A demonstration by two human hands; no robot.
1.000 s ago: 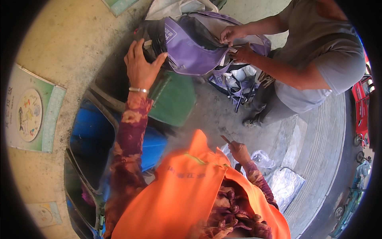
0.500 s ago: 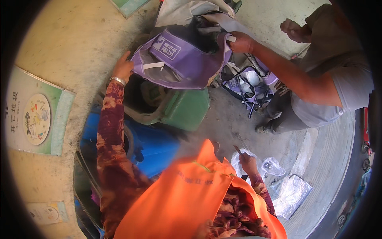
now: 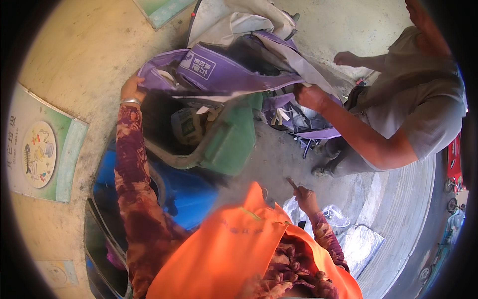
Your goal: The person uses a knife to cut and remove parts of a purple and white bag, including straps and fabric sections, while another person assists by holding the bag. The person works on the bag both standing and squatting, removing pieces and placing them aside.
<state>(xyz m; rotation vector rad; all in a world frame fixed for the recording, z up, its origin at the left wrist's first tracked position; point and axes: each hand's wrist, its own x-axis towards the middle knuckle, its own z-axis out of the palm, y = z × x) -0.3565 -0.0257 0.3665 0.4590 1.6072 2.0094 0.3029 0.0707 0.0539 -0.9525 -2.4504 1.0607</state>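
My left hand [image 3: 133, 88], arm stretched forward, grips the left edge of a large purple bag [image 3: 231, 74] with a pale inside. The bag's rim hangs over the open mouth of a green bin [image 3: 234, 137], where some litter shows. A co-worker's hand [image 3: 312, 97] holds the bag's right side. Low at the right, my right hand [image 3: 307, 200] is closed round a short, thin brown stick [image 3: 292, 183]; its far end is blurred and its kind is unclear.
A blue bin [image 3: 191, 187] stands nearer me, beside the wall at left. Clear plastic packaging [image 3: 363, 244] lies on the pavement at right. The co-worker [image 3: 398, 99] stands at far right, next to a smaller purple bag [image 3: 298, 117] on the ground.
My left hand has moved left and slightly nearer with the bag's edge. The co-worker's hand has come nearer and to the right. The bag is stretched wider, and more of the bin's inside shows.
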